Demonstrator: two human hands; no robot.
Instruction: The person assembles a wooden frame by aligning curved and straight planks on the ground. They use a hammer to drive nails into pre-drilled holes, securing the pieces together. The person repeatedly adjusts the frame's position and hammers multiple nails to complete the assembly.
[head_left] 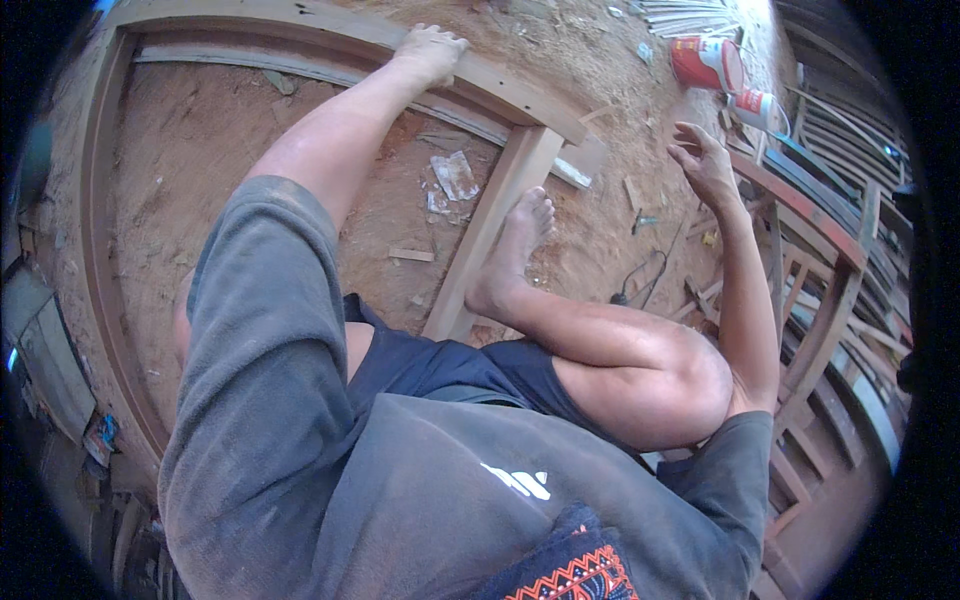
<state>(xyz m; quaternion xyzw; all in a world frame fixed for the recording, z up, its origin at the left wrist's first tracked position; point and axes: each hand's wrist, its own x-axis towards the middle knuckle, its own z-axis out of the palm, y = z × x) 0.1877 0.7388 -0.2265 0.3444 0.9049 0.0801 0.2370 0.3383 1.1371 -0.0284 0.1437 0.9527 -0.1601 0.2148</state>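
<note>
A large wooden frame [320, 27] of thick squared beams lies over the dirt ground. My left hand [430, 56] is on its far beam, with the fingers bent over the edge; their undersides are hidden. A shorter crosspiece [505, 200] meets that beam near its right end, and my bare foot [520, 245] presses against it. Off to the right, my right hand [703, 165] hangs in the air above the ground. Its fingers are loosely bent, with the thumb apart, and nothing is between them.
Two red and white buckets, a larger one [706, 64] and a smaller one [755, 108], lie at the far right. Timber [840, 180] and a wooden rack [815, 235] crowd the right side. A dark cable [650, 280] and crumpled plastic [455, 176] lie on the dirt.
</note>
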